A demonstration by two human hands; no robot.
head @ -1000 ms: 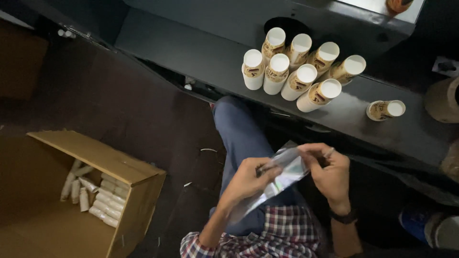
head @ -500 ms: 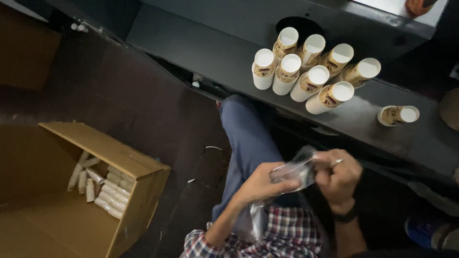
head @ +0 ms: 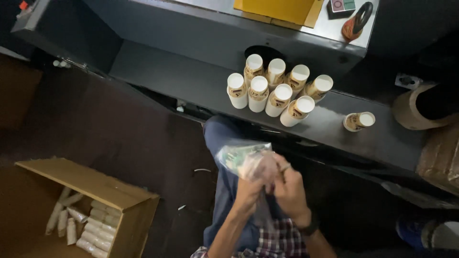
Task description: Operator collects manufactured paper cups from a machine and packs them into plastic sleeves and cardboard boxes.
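Over the lap, both hands clutch a clear bag; cardboard box holds white tubes.

Clear, glossy plastic bag, crinkled and catching the light, gripped between bare left hand and right hand. Paper-wrapped tubes with smooth white matt caps, upright on a dark matt metal shelf. Plain brown corrugated cardboard box, dull and rough-edged, with pale rolls inside, possibly film-wrapped. Blue denim and checked woven cloth below. Matt yellow sheet, likely paper.
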